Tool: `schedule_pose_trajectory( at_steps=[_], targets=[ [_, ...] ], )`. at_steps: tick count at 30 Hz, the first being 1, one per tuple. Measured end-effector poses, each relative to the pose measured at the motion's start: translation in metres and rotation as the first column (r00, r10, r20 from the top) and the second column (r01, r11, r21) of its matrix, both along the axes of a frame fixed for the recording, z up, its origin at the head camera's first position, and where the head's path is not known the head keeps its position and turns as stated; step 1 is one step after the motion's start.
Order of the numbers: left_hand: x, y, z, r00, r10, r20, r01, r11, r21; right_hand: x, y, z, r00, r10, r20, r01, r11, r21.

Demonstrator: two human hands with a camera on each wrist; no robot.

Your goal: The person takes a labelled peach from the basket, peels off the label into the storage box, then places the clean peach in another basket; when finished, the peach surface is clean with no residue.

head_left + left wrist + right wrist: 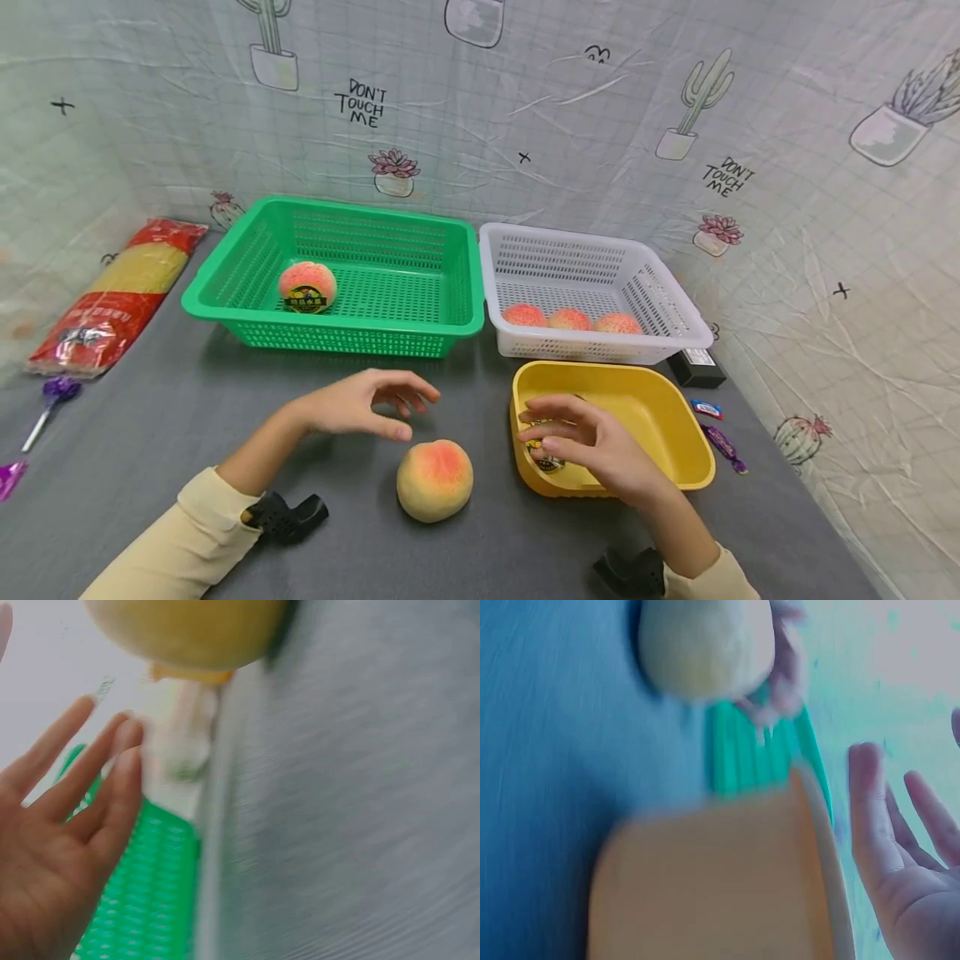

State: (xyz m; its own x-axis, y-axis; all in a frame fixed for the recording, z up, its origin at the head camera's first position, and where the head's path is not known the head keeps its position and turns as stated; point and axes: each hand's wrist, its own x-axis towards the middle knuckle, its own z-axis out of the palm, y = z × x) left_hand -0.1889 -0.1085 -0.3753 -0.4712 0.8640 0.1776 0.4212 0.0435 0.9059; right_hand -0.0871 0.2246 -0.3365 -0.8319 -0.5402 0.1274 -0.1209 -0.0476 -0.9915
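Observation:
A yellow and pink peach (435, 482) sits on the dark grey table between the two hands. My left hand (367, 404) hovers just behind and left of it, fingers loosely bent and holding nothing. The left wrist view shows that palm (52, 862) with its fingers spread, the peach at the top edge. Over the left part of a yellow basin (675, 433), my right hand (592, 442) hangs with relaxed fingers. Below its fingers lies something with a black and gold label (543, 454), partly hidden by them. In the right wrist view the right hand (907, 855) is empty.
A green basket (360, 333) with one labelled peach (307, 286) stands at the back. Beside it, a white basket (585, 346) holds 3 peaches. A red and yellow packet (120, 292) and a purple lollipop (56, 396) lie left; wrapped sweets (722, 448) and a black box (697, 368) lie right.

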Motion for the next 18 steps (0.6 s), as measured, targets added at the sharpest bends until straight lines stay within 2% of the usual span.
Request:
schedule_pose_trajectory(
  at_steps=[1, 2, 3, 4, 6, 7, 9, 10, 12, 13, 15, 18],
  targets=[
    [0.0, -0.003, 0.005, 0.995, 0.077, -0.055, -0.076, 0.997, 0.021, 0.001, -0.007, 0.0, 1.0, 0.023, 0.011, -0.023, 1.0, 0.007],
    [0.0, -0.006, 0.01, 0.983, 0.151, -0.105, -0.146, 0.988, 0.052, 0.001, -0.014, -0.001, 0.999, 0.049, 0.015, -0.05, 0.999, 0.01],
    [0.001, -0.008, 0.015, 0.962, 0.222, -0.157, -0.21, 0.974, 0.09, 0.001, -0.021, -0.002, 0.997, 0.078, 0.016, -0.078, 0.997, 0.015],
    [0.001, -0.01, 0.02, 0.933, 0.29, -0.212, -0.265, 0.954, 0.139, 0.001, -0.028, -0.004, 0.995, 0.102, 0.01, -0.102, 0.994, 0.025],
    [0.004, -0.012, 0.031, 0.855, 0.419, -0.306, -0.353, 0.902, 0.25, -0.001, -0.039, -0.008, 0.99, 0.141, -0.008, -0.14, 0.989, 0.051],
    [0.007, -0.012, 0.039, 0.805, 0.477, -0.352, -0.385, 0.872, 0.301, -0.001, -0.044, -0.01, 0.988, 0.152, -0.015, -0.151, 0.986, 0.071],
    [0.006, -0.017, 0.043, 0.697, 0.571, -0.433, -0.447, 0.819, 0.361, -0.003, -0.052, -0.013, 0.985, 0.174, -0.018, -0.171, 0.98, 0.105],
    [0.004, -0.019, 0.044, 0.649, 0.606, -0.461, -0.475, 0.795, 0.377, -0.004, -0.056, -0.015, 0.983, 0.184, -0.014, -0.18, 0.976, 0.124],
    [0.001, -0.025, 0.045, 0.576, 0.644, -0.503, -0.531, 0.763, 0.369, -0.005, -0.063, -0.02, 0.979, 0.205, -0.005, -0.202, 0.967, 0.156],
    [-0.004, -0.029, 0.042, 0.552, 0.651, -0.521, -0.554, 0.754, 0.354, -0.006, -0.066, -0.023, 0.977, 0.213, -0.001, -0.21, 0.963, 0.169],
    [-0.01, -0.036, 0.036, 0.528, 0.661, -0.533, -0.597, 0.736, 0.32, -0.007, -0.073, -0.029, 0.976, 0.217, 0.021, -0.217, 0.958, 0.188],
    [-0.013, -0.04, 0.034, 0.521, 0.656, -0.546, -0.631, 0.727, 0.271, -0.009, -0.081, -0.039, 0.98, 0.196, 0.042, -0.201, 0.954, 0.223]
  ],
)
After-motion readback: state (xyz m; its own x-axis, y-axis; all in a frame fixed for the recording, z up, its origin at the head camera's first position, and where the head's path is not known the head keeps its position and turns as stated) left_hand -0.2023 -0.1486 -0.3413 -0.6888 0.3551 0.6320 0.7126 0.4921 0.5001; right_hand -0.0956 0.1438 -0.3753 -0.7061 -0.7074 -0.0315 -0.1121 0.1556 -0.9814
